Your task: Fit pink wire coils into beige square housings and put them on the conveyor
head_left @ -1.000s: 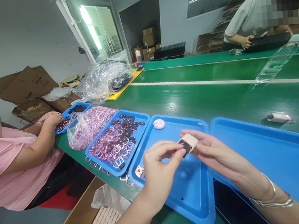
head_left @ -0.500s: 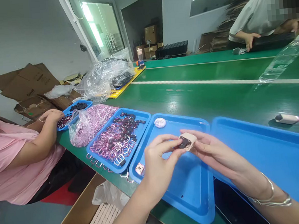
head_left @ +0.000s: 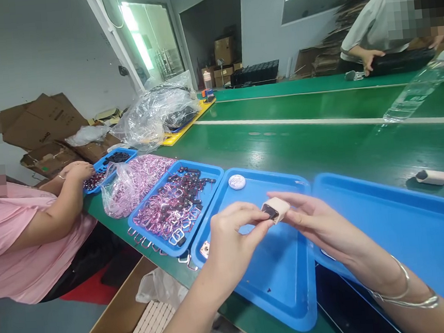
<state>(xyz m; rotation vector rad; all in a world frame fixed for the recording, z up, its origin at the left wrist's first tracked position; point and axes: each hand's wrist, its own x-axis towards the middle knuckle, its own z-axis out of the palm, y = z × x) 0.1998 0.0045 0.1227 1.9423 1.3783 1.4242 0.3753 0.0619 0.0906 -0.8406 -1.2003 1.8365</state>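
Over the middle blue tray (head_left: pixel 293 313), both hands meet at a small beige block-shaped case (head_left: pixel 279 206) with a black piece (head_left: pixel 269 212) at its open end. My right hand (head_left: pixel 320 225) grips the case from the right, thumb in front and fingers behind. With thumb and forefinger, my left hand (head_left: pixel 232 238) pinches the black piece at that end; whether it sits fully inside I cannot tell. A round white patterned disc (head_left: pixel 237 182) lies at the tray's far left corner. Beside my left wrist is a small pinkish square part (head_left: pixel 205 249).
Pink metal carabiners and black parts fill another blue tray (head_left: pixel 175 207). A third tray (head_left: pixel 399 234) lies right, with a beige piece (head_left: pixel 435 177) beyond it. A cardboard box (head_left: pixel 107 321) holds rows of beige blocks. Co-workers sit at left (head_left: pixel 29 235) and far right (head_left: pixel 373 23).
The beige case has turned slightly between my hands, showing more of its side. My left hand has shifted a little left and stays at the black piece.
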